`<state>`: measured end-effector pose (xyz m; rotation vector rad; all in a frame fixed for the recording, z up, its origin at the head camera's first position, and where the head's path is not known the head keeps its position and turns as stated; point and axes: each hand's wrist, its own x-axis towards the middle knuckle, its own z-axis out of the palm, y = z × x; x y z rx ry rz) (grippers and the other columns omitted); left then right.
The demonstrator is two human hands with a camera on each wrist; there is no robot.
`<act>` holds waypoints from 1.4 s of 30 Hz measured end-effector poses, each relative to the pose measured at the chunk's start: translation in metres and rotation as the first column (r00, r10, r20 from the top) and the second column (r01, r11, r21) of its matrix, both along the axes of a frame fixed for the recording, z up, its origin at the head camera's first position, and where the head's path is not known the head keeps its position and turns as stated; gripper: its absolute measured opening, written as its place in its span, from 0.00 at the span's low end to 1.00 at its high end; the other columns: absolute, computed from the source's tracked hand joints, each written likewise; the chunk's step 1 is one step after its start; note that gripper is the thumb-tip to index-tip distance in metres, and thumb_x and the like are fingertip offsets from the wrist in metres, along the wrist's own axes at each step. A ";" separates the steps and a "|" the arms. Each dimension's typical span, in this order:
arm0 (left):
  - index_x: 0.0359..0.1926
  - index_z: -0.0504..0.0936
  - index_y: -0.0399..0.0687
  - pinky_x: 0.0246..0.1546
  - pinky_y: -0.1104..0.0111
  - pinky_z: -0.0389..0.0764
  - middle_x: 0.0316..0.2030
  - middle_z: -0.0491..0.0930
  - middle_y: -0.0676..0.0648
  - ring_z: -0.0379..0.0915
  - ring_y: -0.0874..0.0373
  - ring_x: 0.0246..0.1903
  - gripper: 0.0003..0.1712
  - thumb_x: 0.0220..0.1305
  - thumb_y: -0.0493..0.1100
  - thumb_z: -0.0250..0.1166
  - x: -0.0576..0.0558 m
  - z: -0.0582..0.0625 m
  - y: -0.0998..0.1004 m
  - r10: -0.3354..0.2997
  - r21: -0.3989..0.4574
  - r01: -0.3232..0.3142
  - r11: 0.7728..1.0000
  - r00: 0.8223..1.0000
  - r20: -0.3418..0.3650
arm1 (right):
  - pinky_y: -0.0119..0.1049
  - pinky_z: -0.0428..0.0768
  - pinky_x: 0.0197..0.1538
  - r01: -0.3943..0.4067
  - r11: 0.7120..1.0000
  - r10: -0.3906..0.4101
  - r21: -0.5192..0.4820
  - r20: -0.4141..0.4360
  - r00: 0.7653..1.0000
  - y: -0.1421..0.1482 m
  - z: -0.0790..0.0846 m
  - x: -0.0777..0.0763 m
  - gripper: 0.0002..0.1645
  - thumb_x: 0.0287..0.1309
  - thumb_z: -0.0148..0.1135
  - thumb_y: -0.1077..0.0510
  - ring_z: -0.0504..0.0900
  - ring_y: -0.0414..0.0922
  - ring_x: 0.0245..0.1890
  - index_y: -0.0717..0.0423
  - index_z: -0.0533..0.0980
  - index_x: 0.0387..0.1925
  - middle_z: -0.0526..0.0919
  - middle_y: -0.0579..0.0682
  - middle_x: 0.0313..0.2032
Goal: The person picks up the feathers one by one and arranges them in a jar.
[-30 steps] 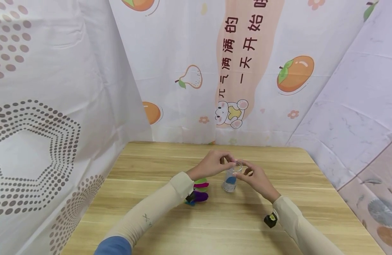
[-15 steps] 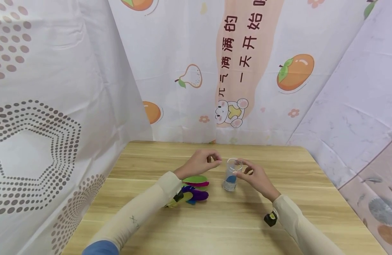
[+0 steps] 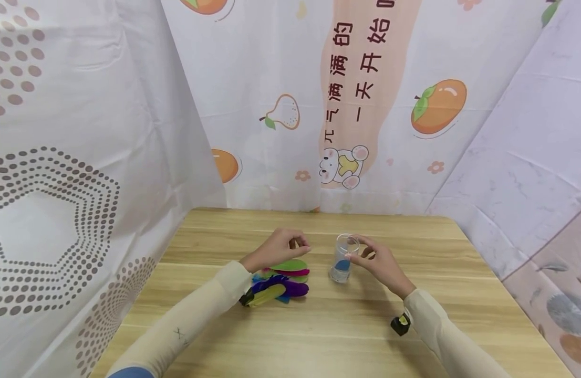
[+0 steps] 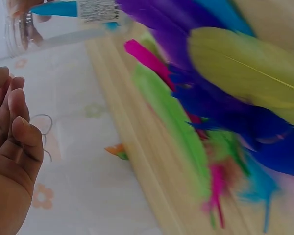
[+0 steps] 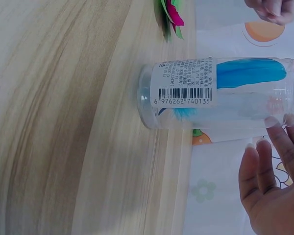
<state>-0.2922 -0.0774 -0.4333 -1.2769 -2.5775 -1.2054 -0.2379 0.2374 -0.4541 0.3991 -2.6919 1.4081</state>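
Observation:
A clear plastic jar (image 3: pixel 340 257) stands upright on the table, uncapped, with a blue feather (image 5: pixel 252 72) inside. A barcode label (image 5: pixel 183 83) covers part of its wall. My right hand (image 3: pixel 384 268) holds the jar near its rim, thumb on one side and fingers on the other. Left of the jar, my left hand (image 3: pixel 277 248) hovers over the feather pile with thumb and fingertips drawn together; nothing shows between them. Below it lie a yellow feather (image 4: pixel 245 68), a purple feather (image 3: pixel 297 289), a green feather (image 3: pixel 289 265) and a magenta feather (image 4: pixel 149 58), overlapping.
The wood-grain table (image 3: pixel 347 336) meets a printed curtain (image 3: pixel 281 168) at its back edge. Another patterned curtain (image 3: pixel 144 157) hangs along the left side, and a marbled sheet (image 3: pixel 517 157) on the right.
My left hand has drawn back from the jar's mouth, leftward to above the feathers, uncovering more of the pile. The right hand and the jar have stayed in place.

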 end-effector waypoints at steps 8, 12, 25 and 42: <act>0.42 0.87 0.49 0.29 0.68 0.80 0.33 0.85 0.56 0.77 0.63 0.26 0.06 0.72 0.46 0.68 0.007 -0.014 -0.020 0.041 -0.046 -0.038 0.998 0.996 0.073 | 0.42 0.80 0.36 0.002 1.000 -0.002 -0.005 0.006 1.000 0.000 -0.001 0.000 0.38 0.59 0.73 0.37 0.79 0.50 0.42 0.41 0.75 0.68 0.78 0.52 0.63; 0.42 0.88 0.45 0.28 0.68 0.80 0.33 0.85 0.54 0.77 0.62 0.25 0.06 0.71 0.43 0.68 0.009 -0.023 -0.028 0.038 -0.060 -0.033 0.998 0.996 0.078 | 0.43 0.80 0.37 0.000 1.000 0.000 -0.008 0.018 1.000 0.000 0.000 0.000 0.38 0.59 0.73 0.37 0.78 0.50 0.43 0.41 0.75 0.68 0.77 0.53 0.63; 0.42 0.86 0.49 0.29 0.68 0.80 0.33 0.84 0.59 0.78 0.64 0.30 0.03 0.71 0.42 0.68 0.015 -0.044 -0.061 0.056 -0.117 -0.041 0.992 0.990 0.131 | 0.44 0.81 0.37 0.010 1.000 -0.009 -0.016 0.019 1.000 -0.001 0.000 0.000 0.36 0.58 0.72 0.35 0.79 0.50 0.43 0.37 0.76 0.66 0.79 0.47 0.61; 0.44 0.88 0.44 0.39 0.70 0.82 0.36 0.85 0.55 0.79 0.66 0.35 0.08 0.69 0.43 0.70 0.020 -0.059 -0.077 0.067 -0.263 -0.027 0.964 0.987 0.144 | 0.44 0.81 0.38 0.007 1.000 -0.007 -0.014 0.009 1.000 0.000 0.000 0.000 0.36 0.58 0.73 0.35 0.79 0.50 0.43 0.36 0.76 0.66 0.81 0.45 0.59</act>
